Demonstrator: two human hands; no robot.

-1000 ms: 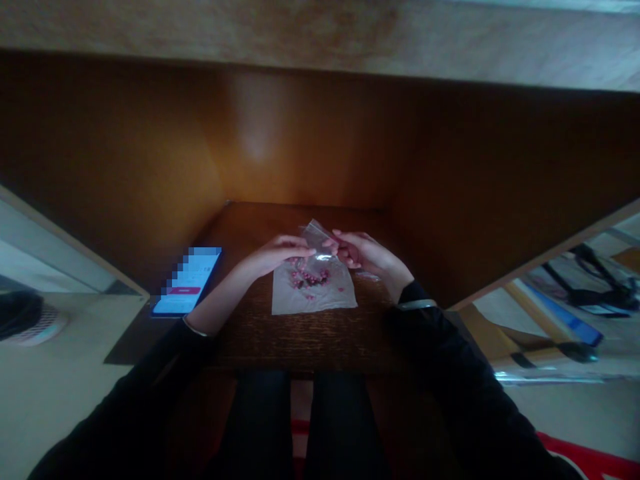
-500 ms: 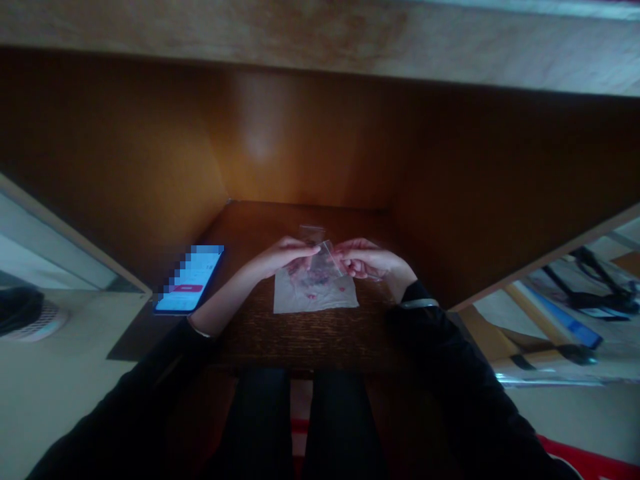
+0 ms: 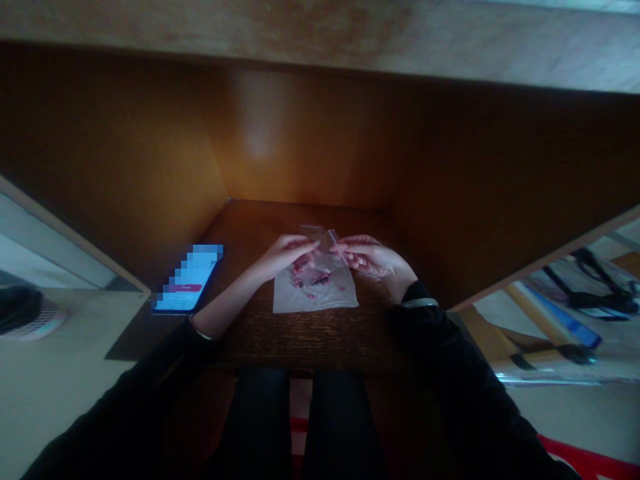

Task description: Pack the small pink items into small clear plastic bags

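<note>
A small clear plastic bag [image 3: 331, 256] is held between both hands above a white sheet of paper [image 3: 290, 301]. My left hand [image 3: 290, 252] pinches the bag's left side. On its other side, the fingertips of my right hand [image 3: 363, 255] grip the edge near the bag's top. Small reddish pieces [image 3: 317, 277] lie on the sheet below, partly covered by my left fingers. Behind the hands, the top edge of another clear bag [image 3: 312, 229] shows on the brown surface. What the held bag contains is too small to tell.
A lit phone [image 3: 187, 283] lies at the left of the brown wooden surface [image 3: 310, 340]. Wooden panels [image 3: 310, 140] enclose the back and sides. A pale ledge [image 3: 320, 40] crosses above. At the right are cardboard [image 3: 487, 333] and black straps [image 3: 585, 293]; a shoe [image 3: 40, 320] shows far left.
The held bag has tilted and shifted slightly up, and my fingers have moved a little with it. More of the reddish pieces on the paper now show.
</note>
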